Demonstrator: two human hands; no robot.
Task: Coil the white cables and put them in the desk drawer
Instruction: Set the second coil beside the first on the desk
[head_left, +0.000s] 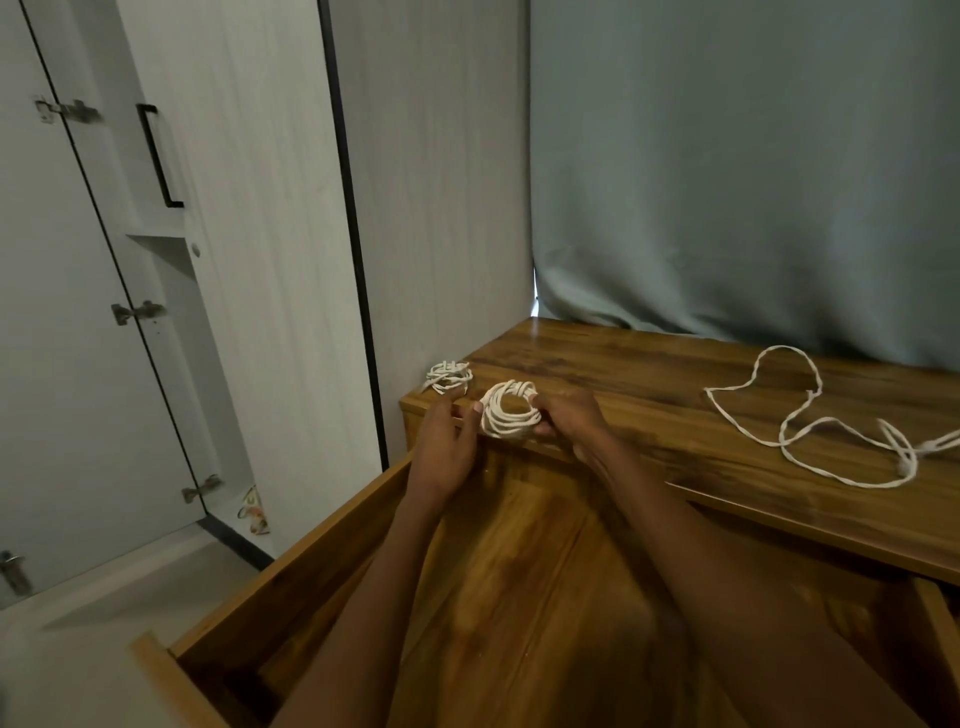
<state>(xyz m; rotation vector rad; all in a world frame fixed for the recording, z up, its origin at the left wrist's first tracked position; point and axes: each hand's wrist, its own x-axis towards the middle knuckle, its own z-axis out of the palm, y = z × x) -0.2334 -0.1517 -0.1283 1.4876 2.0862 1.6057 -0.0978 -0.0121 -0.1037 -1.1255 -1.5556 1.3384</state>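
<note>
A coiled white cable (506, 413) is held upright at the desk's front edge, above the back of the open wooden drawer (524, 551). My left hand (447, 441) grips its left side with the thumb against the coil. From the right, my right hand (569, 418) pinches the coil. A second coiled white cable (448, 378) lies on the desk's left corner, just behind my left hand. A loose white cable (831, 421) sprawls uncoiled over the right part of the desk top (649, 374).
A grey curtain (753, 182) hangs behind the desk. A pale wardrobe (234, 234) with an open door and a black handle stands to the left. The drawer's side wall (291, 561) juts toward me over the light floor.
</note>
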